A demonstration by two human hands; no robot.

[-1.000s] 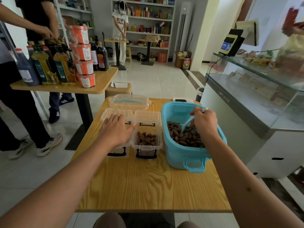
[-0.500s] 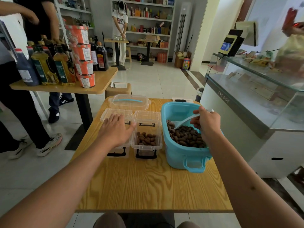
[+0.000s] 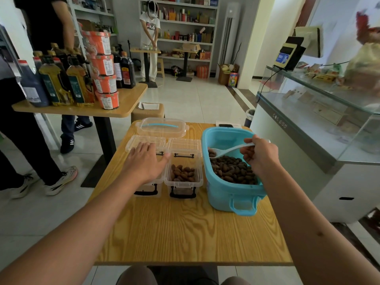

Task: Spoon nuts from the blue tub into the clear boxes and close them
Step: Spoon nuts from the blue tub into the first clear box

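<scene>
Blue plastic forms the rectangular tub (image 3: 224,194), which stands at the right side of the light wood-grain table (image 3: 185,233) and holds a layer of dark brown nuts (image 3: 232,169). The right hand (image 3: 260,154) is above the tub, fingers curled around the handle of a white plastic spoon (image 3: 228,151). The spoon bowl points left and sits low at the tub's left inner wall with a few nuts in it.

Two small clear plastic boxes with black latches stand side by side just left of the tub, each with its hinged lid laid open toward the far side. The right clear box (image 3: 183,173) is just beside the tub wall and contains a shallow layer of nuts. The left clear box (image 3: 147,188) is mostly covered by the left hand (image 3: 147,161), which rests flat on top of it, fingers straight and slightly spread, holding nothing; its contents cannot be determined.

A clear lid with a blue handle (image 3: 162,126) lies at the far edge of the table, behind the two boxes. A dark phone (image 3: 226,125) lies behind the tub.

A second wooden table (image 3: 123,103) at the left carries oil bottles (image 3: 55,83) and a stack of orange tubs (image 3: 104,73).
</scene>
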